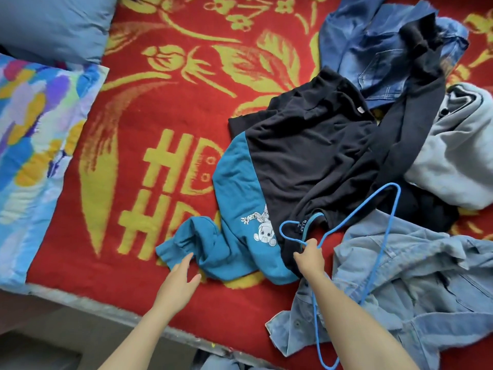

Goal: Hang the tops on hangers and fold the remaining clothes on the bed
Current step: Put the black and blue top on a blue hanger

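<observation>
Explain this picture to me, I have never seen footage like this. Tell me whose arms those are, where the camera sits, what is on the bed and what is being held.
No machine here: the two bare arms belong to a person wearing a wide-angle camera on the head, so this single view looks forward and down over their hands. Below is a bed under a red blanket with yellow flowers, and two pillows at the left. On it lies a heap of clothes: a black and teal sweatshirt in the middle, dark jeans behind it, a grey garment at the right, a pale denim shirt nearest. The right hand has its grip round a blue hanger, near the sweatshirt's collar. The left hand is open, holds nothing, and reaches beside the teal sleeve.
</observation>
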Demonstrator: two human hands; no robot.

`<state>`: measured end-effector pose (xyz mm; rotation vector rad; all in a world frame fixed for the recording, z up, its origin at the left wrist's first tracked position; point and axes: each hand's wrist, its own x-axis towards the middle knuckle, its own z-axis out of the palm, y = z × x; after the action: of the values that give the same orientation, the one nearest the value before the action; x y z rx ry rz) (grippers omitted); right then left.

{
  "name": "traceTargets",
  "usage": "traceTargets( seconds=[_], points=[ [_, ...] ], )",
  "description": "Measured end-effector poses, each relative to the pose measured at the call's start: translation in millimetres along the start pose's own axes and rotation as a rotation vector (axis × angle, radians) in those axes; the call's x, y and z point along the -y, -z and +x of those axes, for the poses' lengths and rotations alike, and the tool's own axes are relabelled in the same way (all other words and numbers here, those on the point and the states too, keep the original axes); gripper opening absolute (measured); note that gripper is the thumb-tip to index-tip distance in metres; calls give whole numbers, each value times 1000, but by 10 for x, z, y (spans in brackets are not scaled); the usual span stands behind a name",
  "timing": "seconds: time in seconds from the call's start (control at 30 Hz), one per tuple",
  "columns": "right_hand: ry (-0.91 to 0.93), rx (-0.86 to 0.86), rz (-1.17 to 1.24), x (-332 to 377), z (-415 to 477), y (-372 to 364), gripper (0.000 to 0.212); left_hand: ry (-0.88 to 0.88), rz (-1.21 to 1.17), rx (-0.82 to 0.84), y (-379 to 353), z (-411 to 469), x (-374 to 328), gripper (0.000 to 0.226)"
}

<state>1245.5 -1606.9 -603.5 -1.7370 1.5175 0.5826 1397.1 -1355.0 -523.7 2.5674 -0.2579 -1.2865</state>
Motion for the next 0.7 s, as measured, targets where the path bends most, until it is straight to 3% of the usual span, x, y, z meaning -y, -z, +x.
traceTargets(
  seconds=[0.37,0.47,0.57,0.7],
  points=[
    [13,-50,-25,-114,-339,-150,15,-122,24,44,29,74,-176,54],
    [44,-84,-35,-118,-583,25,15,-143,15,69,-22,-49,-259,53],
    [105,-116,-128,-79,-965,377,29,-201,11,88,-54,-278,-468,50],
    [220,-254,-174,-25,-1559,993,28,-321,20,59,-82,-498,-897,47]
  ],
)
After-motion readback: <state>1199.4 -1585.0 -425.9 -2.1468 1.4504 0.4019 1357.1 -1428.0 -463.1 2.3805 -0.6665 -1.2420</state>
